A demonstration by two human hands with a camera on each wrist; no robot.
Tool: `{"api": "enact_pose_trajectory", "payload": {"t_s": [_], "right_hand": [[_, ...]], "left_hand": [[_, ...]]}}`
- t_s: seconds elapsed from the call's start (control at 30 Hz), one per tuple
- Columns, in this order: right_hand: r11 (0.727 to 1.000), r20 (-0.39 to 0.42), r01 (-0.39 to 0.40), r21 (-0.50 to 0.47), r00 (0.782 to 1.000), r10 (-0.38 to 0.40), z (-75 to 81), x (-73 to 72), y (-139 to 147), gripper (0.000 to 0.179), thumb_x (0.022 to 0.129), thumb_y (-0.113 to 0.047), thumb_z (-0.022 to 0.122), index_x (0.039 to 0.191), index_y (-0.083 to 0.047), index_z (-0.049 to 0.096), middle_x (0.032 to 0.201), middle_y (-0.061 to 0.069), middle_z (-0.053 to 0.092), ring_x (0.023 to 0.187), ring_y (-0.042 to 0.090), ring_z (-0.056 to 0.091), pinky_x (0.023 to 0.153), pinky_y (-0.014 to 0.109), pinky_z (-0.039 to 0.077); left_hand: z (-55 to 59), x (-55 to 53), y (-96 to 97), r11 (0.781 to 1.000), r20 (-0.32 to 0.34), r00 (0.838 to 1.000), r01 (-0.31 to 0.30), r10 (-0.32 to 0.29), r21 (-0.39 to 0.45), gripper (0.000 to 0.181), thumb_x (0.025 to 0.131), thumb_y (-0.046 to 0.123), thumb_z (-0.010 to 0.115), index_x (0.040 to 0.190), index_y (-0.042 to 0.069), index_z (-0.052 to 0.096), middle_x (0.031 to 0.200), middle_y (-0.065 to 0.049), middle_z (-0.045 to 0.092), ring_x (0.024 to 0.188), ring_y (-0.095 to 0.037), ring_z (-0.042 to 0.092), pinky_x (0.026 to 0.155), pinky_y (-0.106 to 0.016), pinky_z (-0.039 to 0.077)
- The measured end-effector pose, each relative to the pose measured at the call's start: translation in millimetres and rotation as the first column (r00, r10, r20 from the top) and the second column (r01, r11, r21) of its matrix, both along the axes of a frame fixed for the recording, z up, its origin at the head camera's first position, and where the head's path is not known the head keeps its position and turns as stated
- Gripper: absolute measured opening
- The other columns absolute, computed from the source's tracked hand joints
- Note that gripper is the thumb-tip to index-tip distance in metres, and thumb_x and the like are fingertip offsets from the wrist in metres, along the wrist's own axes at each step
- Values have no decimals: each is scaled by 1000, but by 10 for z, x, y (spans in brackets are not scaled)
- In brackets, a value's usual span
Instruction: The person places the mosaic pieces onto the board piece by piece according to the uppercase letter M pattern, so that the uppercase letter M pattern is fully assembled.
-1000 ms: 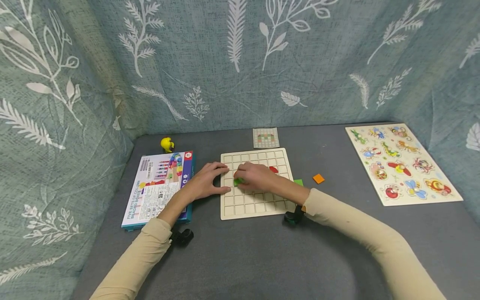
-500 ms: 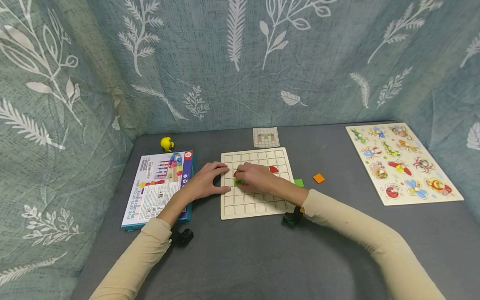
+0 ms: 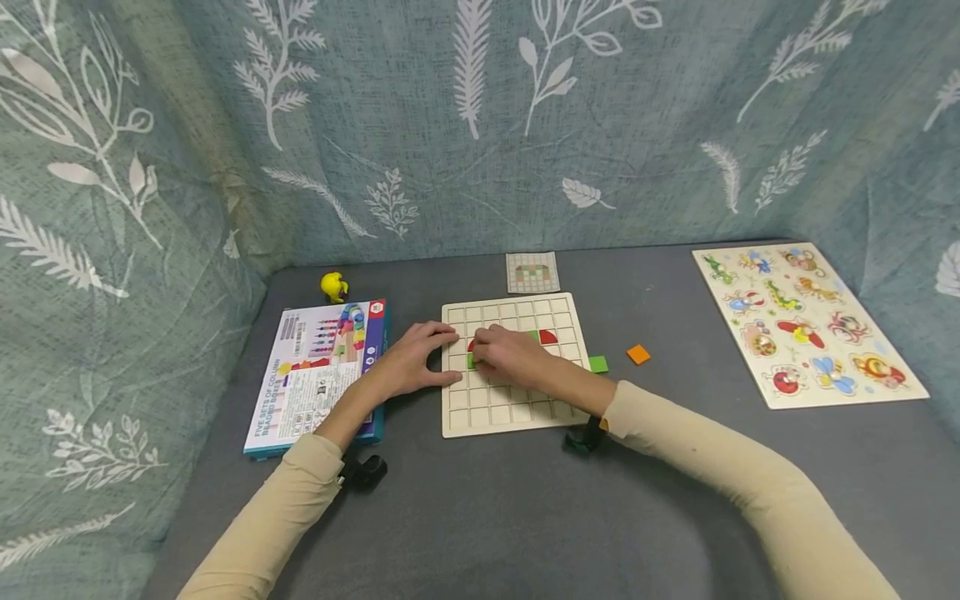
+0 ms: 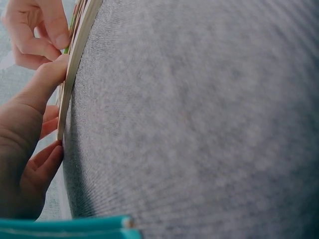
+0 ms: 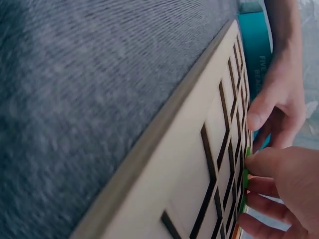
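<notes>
A pale wooden grid board (image 3: 517, 417) lies in the middle of the table. At its left edge rests my left hand (image 3: 411, 360), thumb and fingers spread apart along the rim. My right hand (image 3: 510, 354) reaches across the board, its thumb and fingertips pinching at a green tile (image 3: 471, 361) low on the left part of the grid. That tile is mostly hidden by the fingers; the right wrist view shows a green strip (image 5: 245, 178) at the thumb tip. A red rounded piece (image 3: 548, 337) sits in the grid to the right, beside some green.
Right of the board lie a loose green tile (image 3: 597, 364) and an orange tile (image 3: 637, 354). A pattern card (image 3: 532, 287) is behind it. A boxed bead set (image 3: 315, 392) and a yellow toy (image 3: 332, 287) are left; an insect puzzle board (image 3: 810, 325) is far right.
The right hand has shifted slightly at the same spot, and less of the green tile shows now. Red beside its fingertips has come into sight. The left hand has stayed put.
</notes>
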State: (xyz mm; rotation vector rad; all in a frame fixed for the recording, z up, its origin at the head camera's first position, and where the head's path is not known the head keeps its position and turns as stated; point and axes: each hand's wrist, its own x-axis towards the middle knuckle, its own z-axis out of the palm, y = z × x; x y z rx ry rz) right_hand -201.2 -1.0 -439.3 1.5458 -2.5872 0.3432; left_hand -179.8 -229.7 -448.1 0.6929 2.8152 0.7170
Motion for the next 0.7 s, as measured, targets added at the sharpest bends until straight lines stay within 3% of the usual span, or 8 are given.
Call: {"api": "enact_pose_trajectory", "payload": {"t_s": [0.17, 0.3, 0.43, 0.53, 0.7], "right_hand": [[1000, -30, 10, 16, 1000, -9, -10, 28, -4, 9, 92, -13, 65, 92, -12, 75, 96, 4, 64, 84, 19, 58, 72, 27, 52], [997, -78, -14, 73, 997, 19, 34, 88, 51, 13, 91, -17, 67, 100, -9, 74, 101, 5, 67, 88, 20, 62, 77, 29, 53], [995, -16, -20, 101, 1000, 21, 98, 233, 192, 28, 90, -21, 69, 112, -5, 69, 111, 9, 66, 99, 23, 63, 85, 33, 53], [996, 75, -14, 88, 997, 8, 126, 373, 373, 33, 90, -23, 69, 117, -5, 65, 116, 9, 64, 106, 24, 61, 90, 35, 52], [999, 43, -53, 3, 998, 53, 50, 576, 788, 33, 86, -23, 73, 114, -6, 65, 112, 7, 65, 103, 22, 61, 88, 35, 53]], "left_hand": [[-12, 6, 13, 1000, -4, 1000, -5, 5, -3, 67, 84, 45, 72, 139, 11, 54, 144, -7, 47, 135, -29, 40, 110, -50, 39], [-24, -3, 18, 1000, -9, 1000, -1, 1, 0, 66, 84, 45, 72, 138, 11, 54, 143, -7, 48, 134, -29, 40, 110, -50, 39], [-21, -10, 14, 1000, -5, 1000, -2, 2, 0, 66, 84, 45, 72, 138, 11, 54, 143, -8, 47, 135, -29, 40, 110, -49, 38], [-9, -2, 9, 1000, 3, 1000, -9, 9, 0, 67, 84, 45, 73, 138, 11, 54, 144, -8, 47, 135, -29, 40, 111, -50, 38], [15, 22, 3, 1000, 10, 1000, -10, 10, 2, 68, 84, 45, 73, 139, 11, 53, 145, -8, 46, 135, -29, 39, 111, -50, 38]]}}
